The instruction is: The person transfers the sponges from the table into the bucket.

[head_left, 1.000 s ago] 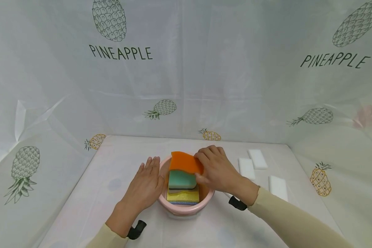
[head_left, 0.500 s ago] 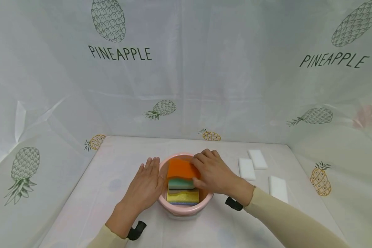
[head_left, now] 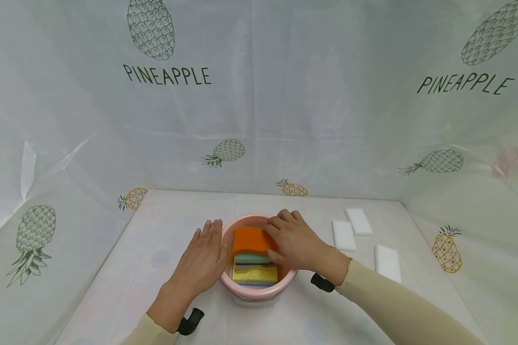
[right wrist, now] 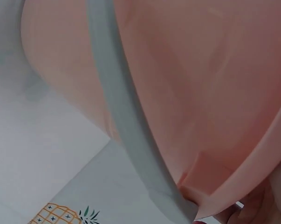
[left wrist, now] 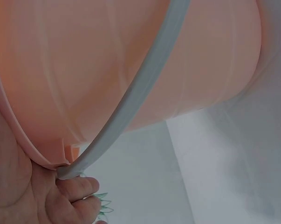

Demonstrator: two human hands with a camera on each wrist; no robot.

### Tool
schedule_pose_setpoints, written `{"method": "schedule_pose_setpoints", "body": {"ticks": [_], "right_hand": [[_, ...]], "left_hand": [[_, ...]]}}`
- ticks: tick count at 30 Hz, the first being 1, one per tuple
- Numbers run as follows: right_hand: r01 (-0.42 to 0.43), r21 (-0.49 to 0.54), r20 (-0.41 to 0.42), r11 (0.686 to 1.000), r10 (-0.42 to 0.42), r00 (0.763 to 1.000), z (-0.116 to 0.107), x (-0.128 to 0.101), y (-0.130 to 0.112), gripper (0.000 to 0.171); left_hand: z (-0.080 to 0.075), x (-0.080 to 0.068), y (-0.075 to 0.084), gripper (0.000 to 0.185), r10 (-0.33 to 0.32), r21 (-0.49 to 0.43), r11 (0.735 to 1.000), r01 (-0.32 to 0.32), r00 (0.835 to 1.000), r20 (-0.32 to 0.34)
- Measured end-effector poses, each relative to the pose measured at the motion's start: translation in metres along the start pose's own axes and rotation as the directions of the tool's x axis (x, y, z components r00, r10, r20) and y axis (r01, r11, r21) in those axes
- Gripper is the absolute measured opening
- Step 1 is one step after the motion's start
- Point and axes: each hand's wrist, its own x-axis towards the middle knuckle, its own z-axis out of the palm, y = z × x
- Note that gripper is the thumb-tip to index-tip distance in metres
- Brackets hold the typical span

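Observation:
A pink bucket (head_left: 259,293) stands on the table with sponges stacked inside it. Its topmost sponge is an orange wavy one (head_left: 250,239), whose right edge my right hand (head_left: 295,242) pinches inside the rim. In front of the orange one show the edges of a green sponge (head_left: 250,258) and a yellow sponge (head_left: 256,275). Against the bucket's left rim rests my left hand (head_left: 200,261), fingers straight in the head view. Both wrist views look at the bucket's outer wall (left wrist: 93,56) and its grey handle (right wrist: 126,107); the sponges are hidden there.
Three white sponge blocks lie right of the bucket: a front one (head_left: 387,262), a left one (head_left: 343,235) and a back one (head_left: 359,221). A pineapple-print sheet (head_left: 319,120) hangs behind the table and along its sides.
My right hand has lowered the orange sponge from above the rim into the bucket, flat over the green one, shifting slightly left. The left hand has stayed at the rim.

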Motion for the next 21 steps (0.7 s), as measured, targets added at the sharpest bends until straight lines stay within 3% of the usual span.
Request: {"method": "schedule_pose_setpoints", "body": {"ticks": [8,16,21], "right_hand": [[-0.007,-0.014,0.006,1.000,0.007,1.000,0.0011,0.0010,-0.0023,0.051],[-0.013,0.034,-0.006,0.999,0.014,1.000,-0.0013,0.0014,-0.0046,0.042],[-0.018,0.006,-0.049,1.000,0.019,0.999,0.0001,-0.0012,-0.0022,0.045]], "left_hand": [[0.0000,-0.0013,0.0001,0.063,0.003,-0.016,1.000,-0.003,1.000,-0.004],[-0.0019,-0.0027,0.0025,0.062,-0.003,-0.025,1.000,0.002,1.000,-0.011],[-0.0010,-0.0021,0.0015,0.062,-0.004,-0.025,1.000,0.004,1.000,-0.004]]}}
